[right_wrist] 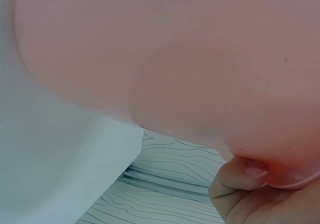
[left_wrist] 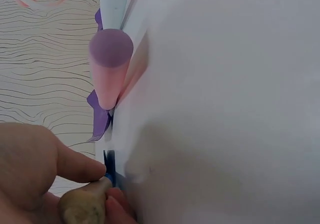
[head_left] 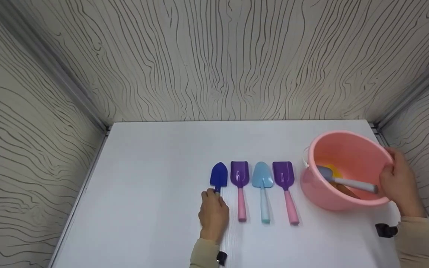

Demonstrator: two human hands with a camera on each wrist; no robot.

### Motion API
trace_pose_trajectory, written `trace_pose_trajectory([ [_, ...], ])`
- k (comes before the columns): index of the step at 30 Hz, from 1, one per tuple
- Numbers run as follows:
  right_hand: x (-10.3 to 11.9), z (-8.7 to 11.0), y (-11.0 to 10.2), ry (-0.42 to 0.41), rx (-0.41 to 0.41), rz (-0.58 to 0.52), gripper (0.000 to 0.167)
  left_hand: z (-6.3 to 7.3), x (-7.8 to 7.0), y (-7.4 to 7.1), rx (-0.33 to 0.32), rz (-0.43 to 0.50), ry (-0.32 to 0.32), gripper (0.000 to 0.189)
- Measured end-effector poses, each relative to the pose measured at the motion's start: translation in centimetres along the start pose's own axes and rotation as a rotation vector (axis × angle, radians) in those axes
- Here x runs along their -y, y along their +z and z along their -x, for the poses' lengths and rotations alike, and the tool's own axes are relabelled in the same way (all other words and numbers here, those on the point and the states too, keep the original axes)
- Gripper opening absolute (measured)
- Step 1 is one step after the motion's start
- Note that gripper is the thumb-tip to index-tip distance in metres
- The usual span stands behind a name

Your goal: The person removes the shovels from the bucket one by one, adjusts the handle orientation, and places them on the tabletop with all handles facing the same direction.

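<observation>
In the head view my left hand (head_left: pixel 214 216) pinches the handle of a dark blue toy trowel (head_left: pixel 219 174), which lies at the left end of a row on the table. The left wrist view shows thumb and fingers around its brownish handle (left_wrist: pixel 82 206). Right of it lie a purple shovel with a pink handle (head_left: pixel 240 173), a light blue shovel (head_left: pixel 262 175) and another purple shovel (head_left: pixel 283 174). My right hand (head_left: pixel 400 182) grips the rim of a pink bucket (head_left: pixel 326 197), its mouth tilted toward me. Inside rests a grey shovel with a whitish handle (head_left: pixel 356 184).
Deeper in the bucket are a yellow piece (head_left: pixel 334 171) and a brown handle (head_left: pixel 346 191), partly hidden. A white table (head_left: pixel 155 160) carries everything. Wood-patterned panels (head_left: pixel 214 59) enclose it at the back and both sides, and the bucket stands near the right edge.
</observation>
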State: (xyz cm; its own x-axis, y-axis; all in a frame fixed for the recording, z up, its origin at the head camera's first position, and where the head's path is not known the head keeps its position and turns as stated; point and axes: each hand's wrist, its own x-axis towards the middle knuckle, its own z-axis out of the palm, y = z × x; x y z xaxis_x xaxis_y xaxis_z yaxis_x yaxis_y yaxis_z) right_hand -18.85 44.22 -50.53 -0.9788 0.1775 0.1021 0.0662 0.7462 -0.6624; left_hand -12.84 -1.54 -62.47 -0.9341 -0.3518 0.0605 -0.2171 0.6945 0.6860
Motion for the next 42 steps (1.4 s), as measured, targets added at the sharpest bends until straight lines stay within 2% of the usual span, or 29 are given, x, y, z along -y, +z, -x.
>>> trace_pose_trajectory([
  [9, 0.1, 0.2, 0.0, 0.013, 0.004, 0.006, 0.054, 0.0, 0.1, 0.1, -0.001, -0.067, 0.013, 0.023],
  [18, 0.1, -0.1, -0.1, 0.021, 0.012, 0.015, 0.055, 0.0, 0.3, 0.3, 0.002, -0.084, 0.014, 0.024],
  [24, 0.1, -0.3, -0.2, 0.011, 0.0, 0.029, 0.055, -0.1, 0.0, 0.1, -0.003, -0.089, 0.018, 0.027],
  [28, -0.1, -0.2, -0.3, -0.004, 0.002, 0.029, 0.055, -0.2, -0.6, 0.0, -0.017, -0.12, 0.037, 0.032],
  [33, -0.2, -0.1, -0.3, 0.011, 0.021, 0.03, 0.056, -0.5, -1.2, -0.2, -0.033, -0.209, 0.066, 0.038],
  [38, -0.2, 0.0, -0.2, 0.018, 0.028, 0.033, 0.055, -0.8, -2.4, -0.4, 0.011, -0.23, 0.065, 0.047],
  [42, -0.1, 0.0, -0.2, 0.016, 0.035, 0.033, 0.055, -1.3, -4.1, -0.5, 0.049, -0.222, 0.077, 0.052],
])
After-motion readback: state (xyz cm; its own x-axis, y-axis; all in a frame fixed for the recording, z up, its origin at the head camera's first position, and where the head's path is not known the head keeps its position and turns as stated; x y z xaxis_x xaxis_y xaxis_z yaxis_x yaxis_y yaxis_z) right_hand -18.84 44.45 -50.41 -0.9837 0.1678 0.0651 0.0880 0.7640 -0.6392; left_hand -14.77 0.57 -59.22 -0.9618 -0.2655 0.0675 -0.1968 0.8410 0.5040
